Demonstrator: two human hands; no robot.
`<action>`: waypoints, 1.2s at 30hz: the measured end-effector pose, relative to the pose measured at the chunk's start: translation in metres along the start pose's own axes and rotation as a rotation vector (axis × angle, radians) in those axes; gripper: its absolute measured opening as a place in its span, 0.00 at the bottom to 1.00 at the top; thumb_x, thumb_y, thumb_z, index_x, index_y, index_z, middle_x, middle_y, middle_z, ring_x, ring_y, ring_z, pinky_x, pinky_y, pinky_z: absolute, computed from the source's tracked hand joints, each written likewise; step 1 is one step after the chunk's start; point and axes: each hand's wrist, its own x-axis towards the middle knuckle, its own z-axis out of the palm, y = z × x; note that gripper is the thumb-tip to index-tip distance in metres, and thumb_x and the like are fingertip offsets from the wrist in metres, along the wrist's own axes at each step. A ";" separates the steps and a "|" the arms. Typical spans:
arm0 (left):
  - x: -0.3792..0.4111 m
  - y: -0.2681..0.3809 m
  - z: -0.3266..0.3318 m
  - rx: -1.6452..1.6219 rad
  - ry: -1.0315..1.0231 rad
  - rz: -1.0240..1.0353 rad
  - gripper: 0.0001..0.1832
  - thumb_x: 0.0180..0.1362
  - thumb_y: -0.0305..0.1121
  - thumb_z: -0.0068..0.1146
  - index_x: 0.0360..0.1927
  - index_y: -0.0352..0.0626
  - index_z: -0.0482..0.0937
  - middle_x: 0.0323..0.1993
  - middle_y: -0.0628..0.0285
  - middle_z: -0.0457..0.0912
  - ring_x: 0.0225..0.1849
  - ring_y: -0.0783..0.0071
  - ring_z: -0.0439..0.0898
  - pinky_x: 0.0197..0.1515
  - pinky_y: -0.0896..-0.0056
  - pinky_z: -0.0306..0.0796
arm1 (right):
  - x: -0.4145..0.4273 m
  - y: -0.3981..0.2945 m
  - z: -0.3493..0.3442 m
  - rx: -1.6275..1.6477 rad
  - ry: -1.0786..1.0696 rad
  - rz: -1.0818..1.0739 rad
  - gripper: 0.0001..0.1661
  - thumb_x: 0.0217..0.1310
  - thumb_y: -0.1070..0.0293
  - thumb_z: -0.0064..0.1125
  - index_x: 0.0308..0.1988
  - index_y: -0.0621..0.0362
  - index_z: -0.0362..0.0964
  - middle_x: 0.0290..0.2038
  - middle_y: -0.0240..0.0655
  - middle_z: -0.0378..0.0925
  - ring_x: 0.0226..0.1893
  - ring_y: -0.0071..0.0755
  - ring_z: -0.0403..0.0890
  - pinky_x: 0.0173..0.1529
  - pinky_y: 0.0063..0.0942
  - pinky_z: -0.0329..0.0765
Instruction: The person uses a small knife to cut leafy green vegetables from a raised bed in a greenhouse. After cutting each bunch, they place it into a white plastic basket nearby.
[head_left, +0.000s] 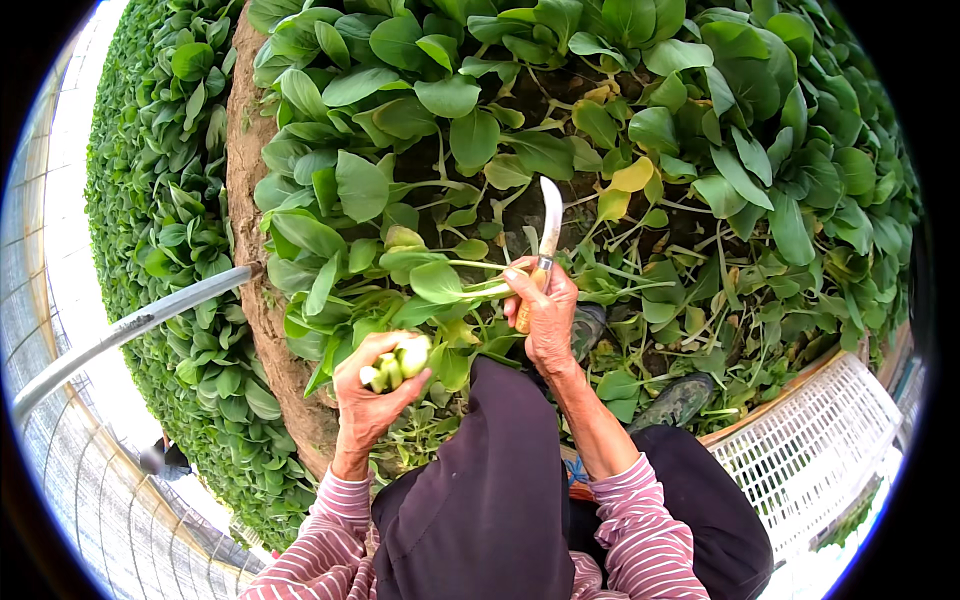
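Observation:
My left hand is closed around a bunch of leafy greens, with the pale cut bases facing up toward me. A curved harvesting knife with a wooden handle is gripped in my right hand, its blade pointing away from me. The same hand pinches several leaf stalks between thumb and fingers; their green leaves reach left over the crop. Beyond both hands stand rows of leafy green plants, which look like pak choi.
Trimmed leaves and stalks litter the soil near my boots. A white slatted plastic crate is at right. An earthen ridge separates the bed from another crop row at left. A grey metal pipe slants across the left side.

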 end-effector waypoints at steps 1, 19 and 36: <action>0.009 0.007 0.006 0.024 -0.032 0.051 0.25 0.44 0.19 0.73 0.50 0.36 0.82 0.50 0.54 0.85 0.49 0.69 0.83 0.55 0.69 0.76 | -0.004 -0.002 0.004 -0.061 -0.008 0.000 0.07 0.63 0.71 0.66 0.40 0.59 0.76 0.24 0.26 0.77 0.16 0.17 0.76 0.16 0.16 0.68; 0.048 -0.002 0.032 0.256 -0.161 0.484 0.25 0.38 0.17 0.71 0.45 0.39 0.81 0.43 0.57 0.87 0.54 0.55 0.85 0.64 0.48 0.71 | 0.005 -0.039 0.003 0.128 0.084 -0.034 0.04 0.62 0.75 0.61 0.35 0.58 0.72 0.31 0.48 0.85 0.11 0.19 0.69 0.16 0.20 0.69; 0.096 0.038 0.046 -0.243 -0.328 0.175 0.39 0.41 0.23 0.77 0.62 0.39 0.77 0.56 0.56 0.80 0.64 0.65 0.74 0.64 0.63 0.69 | -0.006 -0.081 0.007 -0.284 -0.294 -0.298 0.16 0.60 0.73 0.70 0.48 0.61 0.81 0.38 0.31 0.85 0.32 0.16 0.79 0.37 0.18 0.78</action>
